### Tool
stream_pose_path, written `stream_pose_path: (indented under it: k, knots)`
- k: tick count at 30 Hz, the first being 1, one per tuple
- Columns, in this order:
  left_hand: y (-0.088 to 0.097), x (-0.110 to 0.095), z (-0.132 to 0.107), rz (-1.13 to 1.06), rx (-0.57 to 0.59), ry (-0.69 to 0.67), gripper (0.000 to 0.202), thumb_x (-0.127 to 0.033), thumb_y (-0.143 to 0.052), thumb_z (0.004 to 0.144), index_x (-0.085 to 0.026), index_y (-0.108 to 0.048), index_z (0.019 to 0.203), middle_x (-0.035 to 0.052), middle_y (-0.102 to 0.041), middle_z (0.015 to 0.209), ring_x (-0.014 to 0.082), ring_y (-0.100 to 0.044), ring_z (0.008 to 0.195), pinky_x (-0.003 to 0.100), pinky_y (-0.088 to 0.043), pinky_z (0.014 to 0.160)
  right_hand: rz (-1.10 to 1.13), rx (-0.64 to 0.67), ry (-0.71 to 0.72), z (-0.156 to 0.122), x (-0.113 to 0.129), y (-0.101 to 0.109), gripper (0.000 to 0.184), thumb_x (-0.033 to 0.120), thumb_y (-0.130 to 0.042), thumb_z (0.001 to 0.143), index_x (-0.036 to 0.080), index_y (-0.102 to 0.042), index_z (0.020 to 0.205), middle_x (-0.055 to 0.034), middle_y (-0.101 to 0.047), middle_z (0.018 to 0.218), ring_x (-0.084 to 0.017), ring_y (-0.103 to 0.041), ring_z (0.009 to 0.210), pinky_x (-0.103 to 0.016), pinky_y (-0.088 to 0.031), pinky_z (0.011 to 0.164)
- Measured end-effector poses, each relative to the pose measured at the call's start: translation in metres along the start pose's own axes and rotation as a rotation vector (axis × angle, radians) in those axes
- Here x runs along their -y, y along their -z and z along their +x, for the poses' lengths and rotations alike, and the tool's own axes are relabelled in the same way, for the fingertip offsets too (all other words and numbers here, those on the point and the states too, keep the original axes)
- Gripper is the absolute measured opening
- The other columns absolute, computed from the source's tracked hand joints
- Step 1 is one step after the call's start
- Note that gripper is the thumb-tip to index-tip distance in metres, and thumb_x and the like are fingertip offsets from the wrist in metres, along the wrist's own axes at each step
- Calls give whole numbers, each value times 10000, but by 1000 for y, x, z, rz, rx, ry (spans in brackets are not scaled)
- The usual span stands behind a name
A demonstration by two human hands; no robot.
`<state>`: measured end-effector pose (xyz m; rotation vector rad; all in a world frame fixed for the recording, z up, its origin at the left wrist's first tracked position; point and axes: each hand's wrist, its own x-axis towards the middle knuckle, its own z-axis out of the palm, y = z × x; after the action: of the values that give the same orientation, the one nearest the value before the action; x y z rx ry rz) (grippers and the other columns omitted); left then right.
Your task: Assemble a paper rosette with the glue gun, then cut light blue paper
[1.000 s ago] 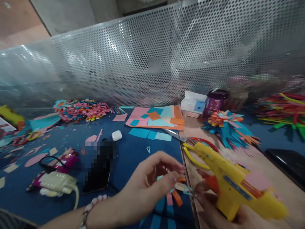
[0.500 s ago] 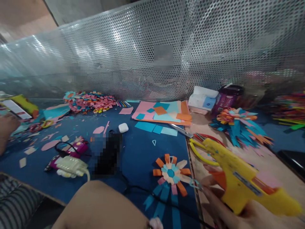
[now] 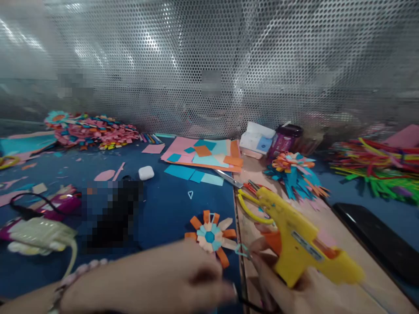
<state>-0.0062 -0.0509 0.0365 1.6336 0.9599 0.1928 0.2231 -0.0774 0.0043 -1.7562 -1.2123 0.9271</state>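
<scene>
My right hand (image 3: 291,296) is clamped on the yellow glue gun (image 3: 294,244), held slanted over the tan board (image 3: 327,218), just right of its seam with the blue desk (image 3: 170,209). My left hand (image 3: 170,283) is low and blurred, and I cannot tell how its fingers are set. It is just beside the paper flower (image 3: 211,235), which lies flat near that seam. Scissors (image 3: 252,205) crowd the gun's far end. There is open blue beyond the flower. A black phone (image 3: 376,244) lines the board's right edge.
</scene>
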Motion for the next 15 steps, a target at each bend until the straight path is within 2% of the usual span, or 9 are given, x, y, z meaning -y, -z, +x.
stream_pose_path:
  k: [2,4,7,9,12,14,15]
  knots:
    - [19,-20,23,59,-76,15,414,-563,-466,887,-176,-581,791,-59,-459,515,64,-385,392,170,-280,357,4,-27,11,0,-5,-5,284,514,-634,685,238,-599,631,-26,-663,551,-218,-662,539,-281,-541,512]
    - [27,-30,37,99,-162,12,443,-601,-423,885,-183,-560,838,-70,-442,502,52,-319,352,164,-213,332,5,-69,11,-3,-6,-11,316,543,-618,693,244,-565,606,-8,-614,500,-208,-632,510,-280,-515,487]
    - [22,-30,41,98,-101,-22,436,-590,-419,888,-183,-574,892,-51,-533,577,47,-339,344,153,-242,326,6,-138,34,-7,-3,-15,342,555,-621,686,244,-554,562,9,-551,446,-185,-584,466,-261,-452,426]
    - [17,-26,40,101,-54,-43,424,-566,-409,901,-181,-586,897,-34,-572,626,49,-383,361,149,-287,341,38,-109,62,-7,2,-15,316,541,-632,679,242,-579,593,14,-546,449,-171,-567,454,-241,-396,377]
    - [18,-17,44,110,-129,-42,418,-562,-401,906,-178,-564,882,-45,-519,543,74,-445,398,151,-305,371,106,-31,105,-3,6,-13,285,507,-657,669,229,-599,676,28,-541,455,-135,-500,381,-222,-340,333]
    - [24,-11,49,113,-205,-31,412,-563,-403,903,-178,-549,909,-47,-511,527,97,-485,433,164,-329,394,162,-51,94,-1,5,-14,295,504,-664,674,220,-600,721,49,-495,412,-108,-413,309,-220,-316,316]
    - [29,-7,51,130,-242,-41,397,-552,-434,893,-177,-552,942,-34,-547,579,108,-519,477,178,-367,425,193,-76,78,0,4,-15,304,509,-663,681,218,-601,741,62,-459,380,-102,-376,282,-221,-301,308]
